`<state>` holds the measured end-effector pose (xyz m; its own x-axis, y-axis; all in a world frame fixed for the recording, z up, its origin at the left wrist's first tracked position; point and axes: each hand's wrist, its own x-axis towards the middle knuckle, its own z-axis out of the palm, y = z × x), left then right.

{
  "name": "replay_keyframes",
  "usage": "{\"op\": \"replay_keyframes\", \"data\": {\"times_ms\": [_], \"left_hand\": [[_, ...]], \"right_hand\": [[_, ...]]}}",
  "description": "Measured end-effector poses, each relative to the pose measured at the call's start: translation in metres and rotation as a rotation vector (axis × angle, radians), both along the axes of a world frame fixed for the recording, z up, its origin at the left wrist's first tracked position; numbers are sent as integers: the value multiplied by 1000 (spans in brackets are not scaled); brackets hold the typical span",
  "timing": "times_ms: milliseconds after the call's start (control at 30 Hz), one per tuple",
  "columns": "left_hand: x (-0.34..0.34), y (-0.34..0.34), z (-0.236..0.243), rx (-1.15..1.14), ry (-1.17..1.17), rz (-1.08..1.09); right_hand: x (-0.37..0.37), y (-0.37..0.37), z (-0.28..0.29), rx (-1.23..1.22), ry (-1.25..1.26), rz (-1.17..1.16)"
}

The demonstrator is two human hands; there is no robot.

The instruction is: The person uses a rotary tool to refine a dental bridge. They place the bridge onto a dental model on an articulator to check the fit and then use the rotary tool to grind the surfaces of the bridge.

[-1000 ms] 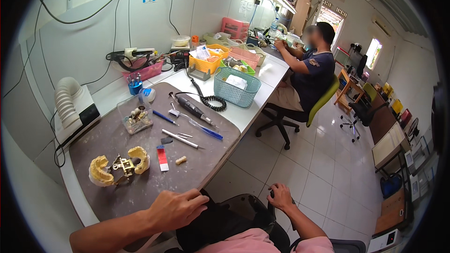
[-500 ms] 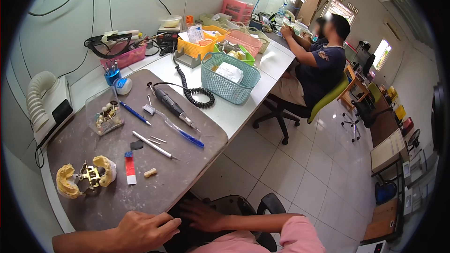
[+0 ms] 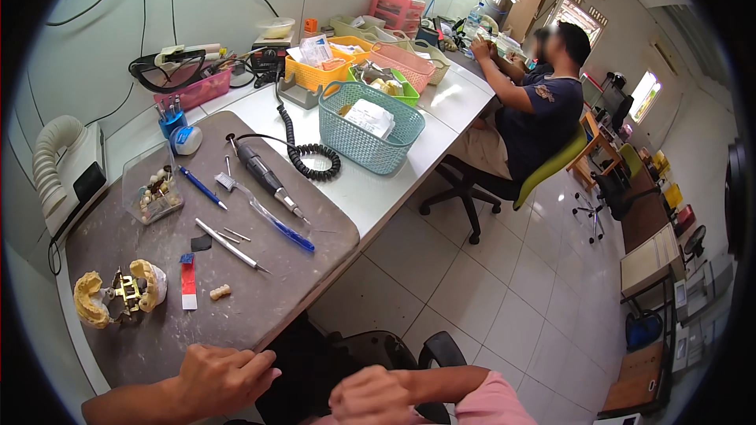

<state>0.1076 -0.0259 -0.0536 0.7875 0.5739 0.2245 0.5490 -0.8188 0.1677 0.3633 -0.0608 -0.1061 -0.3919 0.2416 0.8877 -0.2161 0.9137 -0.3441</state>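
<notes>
The person's left hand lies palm-down on the near edge of the brown-grey work mat, fingers loosely spread and slightly curled, gripping nothing. The right hand sits lower, off the bench over the lap, w/ fingers curled in toward the palm; nothing shows in it, though whether something small is tucked inside can't be told.

Nearest things to the left hand: a small tooth-coloured dental piece lies up and slightly left of the knuckles, near but apart from them. Just beside it to the left is a narrow red-and-white strip w/ a blue end, long axis running roughly away from the person. Further left, near the mat's edge, sits a yellow plaster jaw model on a brass-coloured articulator, well apart from the hand.

Beyond the small piece, a thin metal hand instrument lies diagonally, tip pointing down-right toward the bench edge. Past that, a blue-handled tool and a black micromotor handpiece on a coiled cord run about parallel to it, same diagonal.

So the left hand is clearly nearer to all of these; the right would have to come up and across the body. Everything lies forward of the left hand, mostly forward-left.

Further back: a clear plastic box of small parts, a teal plastic basket, and another person seated on a green chair at the same long bench.
</notes>
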Motion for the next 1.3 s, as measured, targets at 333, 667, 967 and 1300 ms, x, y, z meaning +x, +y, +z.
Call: {"op": "replay_keyframes", "data": {"times_ms": [333,667,967,1300], "left_hand": [[-7,4,0,21,-71,-75],[-11,5,-3,-81,-126,-65],[-1,5,-1,9,-36,-108],[-4,6,-12,-19,-1,-72]], "right_hand": [[-39,16,16,-238,437,596],[-51,28,22,-232,547,683],[-19,36,49,-134,422,258],[-48,48,99,-157,530,185]]}}
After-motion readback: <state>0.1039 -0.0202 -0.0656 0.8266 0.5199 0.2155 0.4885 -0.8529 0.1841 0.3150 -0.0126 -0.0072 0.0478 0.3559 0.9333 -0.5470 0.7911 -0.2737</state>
